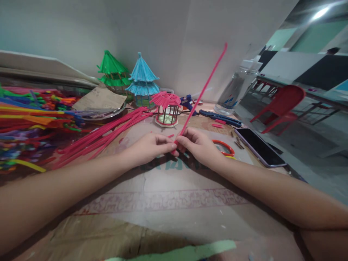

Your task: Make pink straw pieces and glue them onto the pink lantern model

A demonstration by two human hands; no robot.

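Observation:
Both hands meet over the middle of the table, pinching the lower end of one long pink pipe cleaner [202, 92]. It slants up to the right, its tip slightly bent. My left hand [152, 146] grips the bottom end between thumb and fingers. Just beside it, my right hand [197, 145] is closed around the stem a little higher. Behind the hands stands a small pagoda model [166, 108] with a pink fringed roof, thin brown posts and a pale base. A bundle of pink pipe cleaners [108, 134] lies to the left of my hands.
Behind stand a green pagoda [112, 72] and a blue pagoda [143, 81]. Multicoloured pipe cleaners [35, 112] fill the left side. Toward the right are a blue glue gun [187, 103], dark-blue pliers [221, 117], orange-handled scissors [224, 146], a water bottle [236, 88] and a phone [258, 146].

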